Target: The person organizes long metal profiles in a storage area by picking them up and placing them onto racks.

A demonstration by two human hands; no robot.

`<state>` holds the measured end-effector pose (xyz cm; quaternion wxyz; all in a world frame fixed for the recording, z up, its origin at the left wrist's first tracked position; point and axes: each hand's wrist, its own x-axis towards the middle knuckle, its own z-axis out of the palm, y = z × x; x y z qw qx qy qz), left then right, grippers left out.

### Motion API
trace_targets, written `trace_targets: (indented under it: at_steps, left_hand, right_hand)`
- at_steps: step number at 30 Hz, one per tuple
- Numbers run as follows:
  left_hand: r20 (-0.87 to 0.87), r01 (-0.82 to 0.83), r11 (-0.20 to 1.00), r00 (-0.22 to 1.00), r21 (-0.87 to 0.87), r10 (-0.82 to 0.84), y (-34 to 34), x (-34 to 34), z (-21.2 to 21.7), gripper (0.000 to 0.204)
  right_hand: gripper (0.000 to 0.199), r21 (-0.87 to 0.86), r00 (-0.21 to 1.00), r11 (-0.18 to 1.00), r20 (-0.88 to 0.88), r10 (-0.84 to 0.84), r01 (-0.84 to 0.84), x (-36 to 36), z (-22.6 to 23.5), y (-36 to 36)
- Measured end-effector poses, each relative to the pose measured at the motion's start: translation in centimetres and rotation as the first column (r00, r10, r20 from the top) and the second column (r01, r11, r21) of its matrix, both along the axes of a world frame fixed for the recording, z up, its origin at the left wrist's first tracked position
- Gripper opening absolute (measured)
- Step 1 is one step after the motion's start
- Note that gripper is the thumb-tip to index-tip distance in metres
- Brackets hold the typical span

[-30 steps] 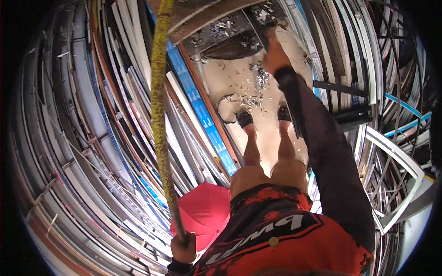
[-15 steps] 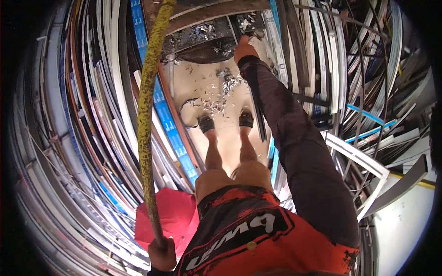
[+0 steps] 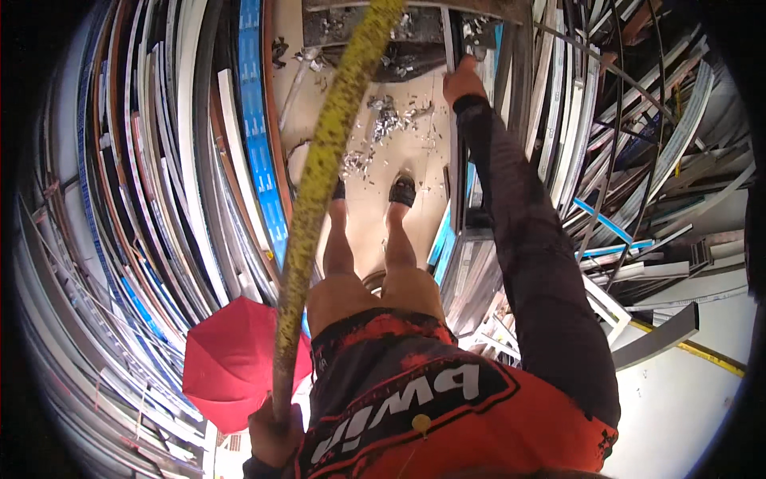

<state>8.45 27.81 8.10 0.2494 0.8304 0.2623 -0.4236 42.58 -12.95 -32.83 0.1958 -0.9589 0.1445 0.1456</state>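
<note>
My left hand [image 3: 275, 431] is wrapped round the lower end of a long yellow pole [image 3: 331, 144] with dark specks. The pole slants up and away past my left side. My right arm is stretched far forward, and my right hand [image 3: 465, 80] is closed round a long dark metal profile [image 3: 455, 152]. That profile stands along the right side of the walkway. Its far end reaches a dark bench-like surface [image 3: 423, 25] strewn with shavings. A red umbrella [image 3: 227, 355] is spread beside my left hand, partly behind the pole.
Long strips and profiles [image 3: 144, 160] stand packed along the left, among them a blue wrapped one [image 3: 255, 120]. More profiles [image 3: 550, 104] and loose offcuts [image 3: 654, 271] crowd the right. Metal scraps [image 3: 391, 120] lie on the pale floor [image 3: 423, 231] ahead of my feet.
The pole has tilted, its far end swinging to the right. My right hand has shifted right with the dark profile, which stands closer to the right-hand stacks. The view has shifted too.
</note>
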Motion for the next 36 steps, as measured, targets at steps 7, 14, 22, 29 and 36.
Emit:
trace_targets:
  at_steps: [7, 14, 22, 29, 36]
  left_hand:
    - [-0.099, 0.002, 1.000, 0.995, -0.019, -0.004, 0.2, 0.6, -0.5, 0.024]
    - [-0.008, 0.254, 0.955, 0.967, 0.153, -0.256, 1.4, -2.8, -1.6, 0.026]
    - [0.141, 0.004, 0.997, 0.990, 0.080, -0.015, 0.4, -1.8, -1.0, 0.030]
    - [0.136, 0.066, 0.996, 0.988, 0.055, -0.073, -0.5, -0.7, -0.6, 0.036]
    - [0.135, -0.063, 0.989, 0.990, 0.131, 0.045, 1.8, -3.2, 0.8, 0.035]
  right_hand:
    - [0.053, 0.689, 0.965, 0.678, -0.143, -0.218, 0.255, -12.7, 0.5, 0.1]
    - [0.051, 0.835, 0.816, -0.011, -0.540, -0.207, 0.550, -12.0, 3.4, -2.7]
    - [0.044, 0.826, 0.855, 0.334, -0.298, -0.425, 0.454, -8.5, 5.1, -3.3]
    - [0.059, 0.769, 0.858, 0.445, -0.255, -0.446, 0.459, -7.1, 3.2, -3.3]
    - [0.063, 0.794, 0.898, 0.458, -0.237, -0.372, 0.399, -7.1, 2.3, -2.8]
